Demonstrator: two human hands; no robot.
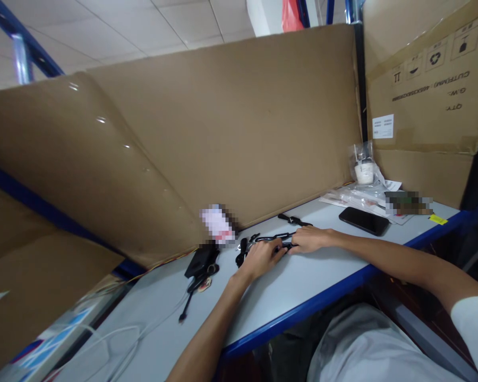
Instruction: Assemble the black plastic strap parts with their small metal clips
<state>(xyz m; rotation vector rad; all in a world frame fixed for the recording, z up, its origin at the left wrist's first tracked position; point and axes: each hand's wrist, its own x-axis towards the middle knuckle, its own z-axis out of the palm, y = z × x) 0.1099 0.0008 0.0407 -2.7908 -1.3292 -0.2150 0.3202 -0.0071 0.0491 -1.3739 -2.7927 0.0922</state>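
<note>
My left hand (263, 257) and my right hand (308, 239) meet over a small black part (283, 246) on the grey table (302, 281). Both hands have their fingers curled in a pinch on it. A thin black frame-like piece (273, 237) lies just behind the fingers. Another black piece (292, 219) rests farther back by the cardboard wall. A short black strap-like piece (242, 252) lies left of my left hand.
A black phone (364, 220) lies to the right. Behind it are clear plastic bags with a white cup-like item (364, 171). A black device with a cable (201, 262) sits to the left, white cables (115, 339) nearer. Cardboard sheets (223, 132) wall the table's back; a blue edge (302, 307) runs along its front.
</note>
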